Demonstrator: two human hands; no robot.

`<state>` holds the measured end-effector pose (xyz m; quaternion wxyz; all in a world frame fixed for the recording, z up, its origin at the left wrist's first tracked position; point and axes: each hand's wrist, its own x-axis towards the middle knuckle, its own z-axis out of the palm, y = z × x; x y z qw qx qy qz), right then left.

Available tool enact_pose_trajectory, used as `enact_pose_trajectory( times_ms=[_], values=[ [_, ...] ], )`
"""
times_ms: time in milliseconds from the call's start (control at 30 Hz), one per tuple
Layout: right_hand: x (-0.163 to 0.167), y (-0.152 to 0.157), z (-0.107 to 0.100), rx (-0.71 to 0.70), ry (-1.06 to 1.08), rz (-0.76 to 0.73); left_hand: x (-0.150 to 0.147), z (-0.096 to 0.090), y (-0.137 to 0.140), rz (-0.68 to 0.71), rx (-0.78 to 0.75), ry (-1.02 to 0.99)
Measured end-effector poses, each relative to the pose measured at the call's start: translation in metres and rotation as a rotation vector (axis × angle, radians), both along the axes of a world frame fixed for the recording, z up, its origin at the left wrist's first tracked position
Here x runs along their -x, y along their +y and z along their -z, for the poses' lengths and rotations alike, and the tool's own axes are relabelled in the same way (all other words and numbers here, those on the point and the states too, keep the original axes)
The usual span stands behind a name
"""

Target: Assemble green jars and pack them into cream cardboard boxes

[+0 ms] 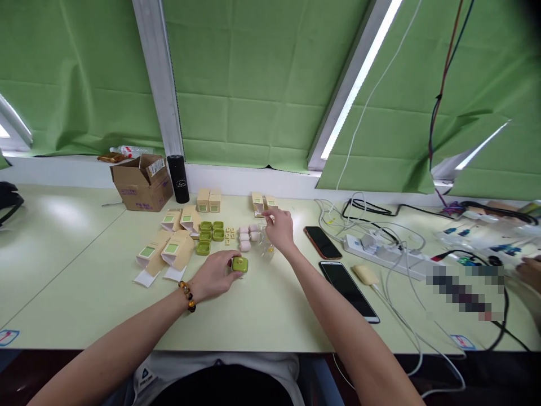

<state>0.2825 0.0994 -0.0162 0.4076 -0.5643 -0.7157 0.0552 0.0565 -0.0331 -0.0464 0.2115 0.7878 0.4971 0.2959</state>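
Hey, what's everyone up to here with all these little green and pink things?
A person at a table holds a small green case in the left hand. The right hand is near some clear plastic; whether it grips anything is too small to tell. Beyond the left hand lie green trays, tiny yellow pieces and pale pink pieces.

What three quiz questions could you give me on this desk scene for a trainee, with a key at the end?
1. Which stands right beside the cardboard box?
A) power strip
B) black cylinder
C) white-edged phone
2. True or false: the left hand is holding a small green case.
3. Fill in: the beaded bracelet is worn on the person's ____ side.

Key: 1: B; 2: true; 3: left.
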Motion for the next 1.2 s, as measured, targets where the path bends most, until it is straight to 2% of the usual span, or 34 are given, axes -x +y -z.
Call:
enact_pose_trajectory(
  times_ms=[100, 167, 267, 433, 667, 800, 933, 1133, 1200],
  values=[
    [0.001, 0.021, -0.007, 0.138, -0.487, -0.033, 0.000, -0.003, 0.000, -0.020, 0.026, 0.032],
    [0.003, 0.033, -0.010, 0.187, -0.599, -0.077, 0.000, -0.005, 0.000, -0.034, 0.038, 0.041],
    [0.010, 0.048, -0.009, 0.255, -0.688, -0.102, 0.001, -0.007, 0.000, -0.042, 0.051, 0.052],
    [0.023, 0.066, -0.005, 0.349, -0.779, -0.063, 0.002, -0.006, 0.000, -0.038, 0.042, 0.071],
    [0.028, 0.079, -0.003, 0.422, -0.813, -0.052, 0.003, -0.003, 0.000, -0.028, -0.029, 0.014],
    [0.026, 0.078, 0.001, 0.367, -0.770, -0.054, 0.005, -0.001, 0.002, -0.065, -0.154, -0.096],
    [0.024, 0.070, -0.001, 0.231, -0.680, -0.032, 0.008, -0.001, 0.006, -0.156, -0.248, -0.211],
    [0.024, 0.039, -0.001, 0.035, -0.500, 0.074, 0.008, -0.005, 0.009, -0.168, -0.269, -0.334],
    [0.026, 0.024, 0.001, -0.050, -0.373, 0.079, 0.008, -0.004, 0.009, -0.156, -0.263, -0.381]
  ],
)
